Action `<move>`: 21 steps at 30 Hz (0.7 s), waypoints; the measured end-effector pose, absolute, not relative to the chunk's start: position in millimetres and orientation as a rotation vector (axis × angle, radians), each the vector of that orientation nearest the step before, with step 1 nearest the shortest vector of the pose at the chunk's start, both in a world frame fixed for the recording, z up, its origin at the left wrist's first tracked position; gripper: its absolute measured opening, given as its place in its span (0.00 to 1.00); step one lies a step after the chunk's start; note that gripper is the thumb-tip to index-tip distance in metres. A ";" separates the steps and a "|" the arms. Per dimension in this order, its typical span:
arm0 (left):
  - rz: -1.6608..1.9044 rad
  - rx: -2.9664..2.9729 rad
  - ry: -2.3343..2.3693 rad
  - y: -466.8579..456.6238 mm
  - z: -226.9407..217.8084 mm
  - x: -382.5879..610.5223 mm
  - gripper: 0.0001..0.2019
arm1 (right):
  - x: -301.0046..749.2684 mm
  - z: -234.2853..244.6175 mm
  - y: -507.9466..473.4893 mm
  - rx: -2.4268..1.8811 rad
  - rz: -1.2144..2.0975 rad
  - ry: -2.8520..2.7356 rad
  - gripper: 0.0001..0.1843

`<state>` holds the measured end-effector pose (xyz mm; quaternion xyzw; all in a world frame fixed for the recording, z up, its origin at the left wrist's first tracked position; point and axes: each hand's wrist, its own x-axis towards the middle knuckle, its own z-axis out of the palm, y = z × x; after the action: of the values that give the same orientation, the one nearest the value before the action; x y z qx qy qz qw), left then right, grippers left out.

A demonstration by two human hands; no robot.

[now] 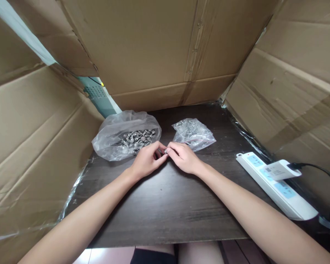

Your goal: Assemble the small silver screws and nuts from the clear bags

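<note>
My left hand (148, 160) and my right hand (183, 157) meet over the middle of the dark table, fingertips together. Pinched between them is a small metal part (165, 151), mostly covered by the fingers, so its exact kind is unclear. Just beyond my left hand lies an open clear plastic bag (110, 141) with a heap of small shiny metal parts (139, 138) inside. Behind my right hand rests a smaller zip bag (195, 134) holding small clear or silvery pieces that I cannot make out.
Cardboard walls (154, 44) enclose the dark wooden table (165, 212) at the back and both sides. A white power strip (277, 187) with a plugged-in white adapter (282, 169) and black cable lies at the right. The table's front edge is above my lap.
</note>
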<state>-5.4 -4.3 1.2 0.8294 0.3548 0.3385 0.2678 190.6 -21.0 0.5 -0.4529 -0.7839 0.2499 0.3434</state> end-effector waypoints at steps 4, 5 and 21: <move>0.945 2.258 0.918 -3.9 0.5 -6.3 0.05 | 190.1 -1.8 -19.9 -1.197 0.622 -2.045 0.19; 0.955 2.262 0.915 -3.9 0.5 -6.4 0.05 | 190.2 -1.3 -20.2 -1.196 0.641 -2.033 0.19; 0.943 2.261 0.897 -4.4 -1.0 -6.0 0.04 | 190.3 1.1 -21.4 -1.175 0.687 -2.014 0.19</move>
<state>-6.0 -4.4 -1.0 0.8360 0.3316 0.3489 0.2634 190.3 -21.4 1.1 -0.4530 -0.7769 0.2649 0.3479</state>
